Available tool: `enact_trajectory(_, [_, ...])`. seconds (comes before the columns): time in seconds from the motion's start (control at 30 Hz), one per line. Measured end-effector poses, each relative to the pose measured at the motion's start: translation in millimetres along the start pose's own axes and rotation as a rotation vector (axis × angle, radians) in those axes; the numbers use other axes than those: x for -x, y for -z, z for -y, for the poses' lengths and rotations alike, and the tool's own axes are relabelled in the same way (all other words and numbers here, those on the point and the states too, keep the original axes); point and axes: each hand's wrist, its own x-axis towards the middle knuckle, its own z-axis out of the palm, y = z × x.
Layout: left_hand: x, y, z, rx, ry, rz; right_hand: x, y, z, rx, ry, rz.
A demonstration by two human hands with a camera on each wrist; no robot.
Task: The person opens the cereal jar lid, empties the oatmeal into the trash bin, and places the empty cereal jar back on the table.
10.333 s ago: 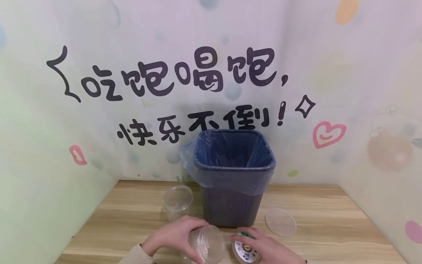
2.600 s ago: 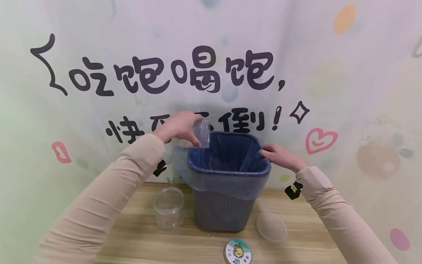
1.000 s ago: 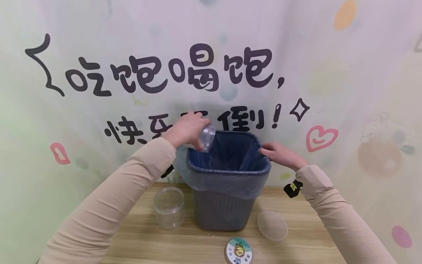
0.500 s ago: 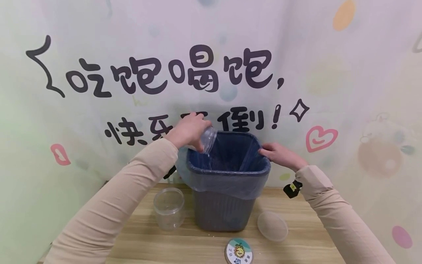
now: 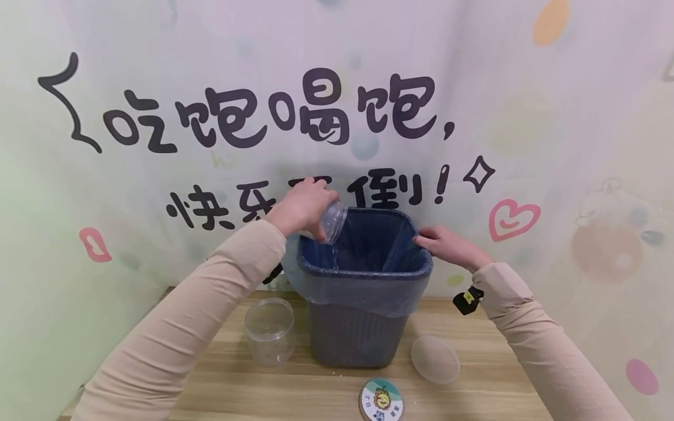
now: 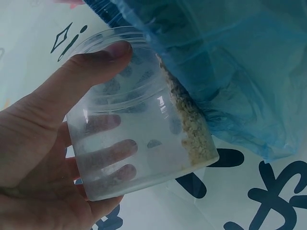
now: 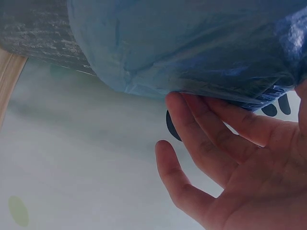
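My left hand (image 5: 302,206) grips a clear plastic jar (image 5: 334,223) and holds it tilted, mouth down, over the left side of the blue trash bin (image 5: 358,342). In the left wrist view, pale crumbly grains (image 6: 194,136) lie along the jar's lower wall, and the bin's blue liner bag (image 6: 249,81) hides part of its mouth. A few light bits fall inside the bin below it. At the right rim, my right hand (image 5: 447,247) holds the bin's edge. Its fingers (image 7: 201,136) lie against the outside of the liner in the right wrist view.
An open clear jar (image 5: 270,333) stands on the wooden table (image 5: 253,392) left of the bin. A clear round lid (image 5: 434,359) lies to the right, and a round lid with a flower picture (image 5: 381,400) lies in front. Behind rises a printed wall cloth (image 5: 274,47).
Earlier, my left hand held the jar low near the table and my right was at the picture lid. Both rose to the bin; the jar then tipped further and bits began to fall.
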Motion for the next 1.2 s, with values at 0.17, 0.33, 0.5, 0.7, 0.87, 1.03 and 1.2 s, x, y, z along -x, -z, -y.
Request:
enact_trajectory(0.17, [0.0,-0.4,-1.5,-0.007,0.003,-0.005,0.0,0.3,-0.1,0.001,0.007,0.001])
enact_trajectory(0.33, [0.1,-0.2,-2.2,0.004,0.006,-0.008,0.3,0.1,0.6,-0.012,0.007,0.001])
enact_trajectory(0.5, [1.0,1.1,-2.8,0.019,0.013,-0.009,0.3,-0.1,-0.5,-0.032,0.011,0.005])
enact_trajectory(0.7, [-0.8,1.3,-6.8,-0.003,0.019,-0.012,0.4,0.1,-0.6,-0.051,0.008,0.004])
enact_trajectory(0.87, [-1.7,1.2,-8.9,-0.025,0.025,-0.012,0.4,0.0,0.0,-0.05,0.005,-0.002])
enact_trajectory(1.03, [-1.0,1.0,-8.6,-0.027,0.022,-0.008,-0.5,-1.5,0.4,-0.052,0.015,-0.019])
enact_trajectory(1.2, [-1.0,0.2,-7.8,-0.021,0.018,-0.006,-0.9,-2.3,-0.4,-0.052,0.019,-0.025])
